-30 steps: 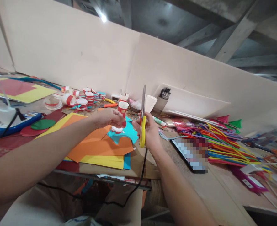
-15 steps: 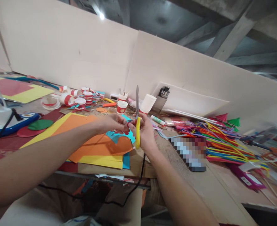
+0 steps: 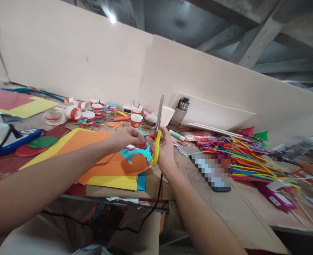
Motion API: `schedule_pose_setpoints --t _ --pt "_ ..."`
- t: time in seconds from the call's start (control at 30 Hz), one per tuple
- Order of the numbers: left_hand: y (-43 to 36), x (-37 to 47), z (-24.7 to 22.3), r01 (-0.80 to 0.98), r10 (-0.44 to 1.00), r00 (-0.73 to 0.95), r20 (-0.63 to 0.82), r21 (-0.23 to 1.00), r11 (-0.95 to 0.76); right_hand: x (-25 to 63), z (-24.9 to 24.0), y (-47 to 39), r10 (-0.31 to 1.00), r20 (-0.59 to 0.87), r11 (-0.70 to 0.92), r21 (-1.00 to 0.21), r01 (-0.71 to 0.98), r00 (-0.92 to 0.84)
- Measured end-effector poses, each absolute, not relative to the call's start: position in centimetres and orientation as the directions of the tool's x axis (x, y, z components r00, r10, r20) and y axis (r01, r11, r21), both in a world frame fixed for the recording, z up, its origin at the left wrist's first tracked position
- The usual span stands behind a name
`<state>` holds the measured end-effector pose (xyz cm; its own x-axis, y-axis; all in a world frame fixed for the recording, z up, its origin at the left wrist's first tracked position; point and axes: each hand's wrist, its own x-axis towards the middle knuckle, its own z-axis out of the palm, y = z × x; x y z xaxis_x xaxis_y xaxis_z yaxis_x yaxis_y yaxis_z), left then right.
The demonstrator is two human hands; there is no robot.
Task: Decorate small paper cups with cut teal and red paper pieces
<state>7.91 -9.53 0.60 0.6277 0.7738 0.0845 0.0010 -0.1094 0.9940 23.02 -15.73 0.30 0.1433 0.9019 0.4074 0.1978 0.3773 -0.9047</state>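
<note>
Centrally, left hand (image 3: 129, 139) pinching one red piece (image 3: 143, 145), right hand (image 3: 165, 148) gripping one pair of scissors (image 3: 155, 155); two orange discs (image 3: 113, 124)

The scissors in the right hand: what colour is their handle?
The handle looks mostly yellow; it shows best in the head view.

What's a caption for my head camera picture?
Right hand holds yellow-handled scissors; left hand pinches something red near orange paper.

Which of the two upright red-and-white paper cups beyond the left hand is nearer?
The front cup, just beyond the left hand; the rear cup is partly hidden.
</note>
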Motion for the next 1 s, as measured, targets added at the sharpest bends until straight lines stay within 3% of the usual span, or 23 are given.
schedule_pose_setpoints --t 0.2,0.37,0.53,1.0 --pt "-7.8 6.0 1.4 -0.005 0.740 0.660 0.126 0.987 -0.163 24.3 1.2 -15.7 0.898 0.439 0.390 -0.836 0.386 0.041" --pt "-5.9 4.0 2.2 -0.092 0.771 0.621 0.141 0.990 -0.106 24.9 1.9 -16.3 0.951 0.239 0.309 -0.767 0.562 -0.196" --pt "-4.9 3.1 2.5 -0.105 0.765 0.631 0.131 0.991 -0.084 24.7 2.0 -16.8 0.946 0.157 0.301 -0.746 0.595 -0.282" --pt "-4.9 3.1 2.5 -0.073 0.751 0.656 0.075 0.997 -0.036 24.8 2.3 -17.2 0.944 0.120 0.291 -0.743 0.603 -0.307"
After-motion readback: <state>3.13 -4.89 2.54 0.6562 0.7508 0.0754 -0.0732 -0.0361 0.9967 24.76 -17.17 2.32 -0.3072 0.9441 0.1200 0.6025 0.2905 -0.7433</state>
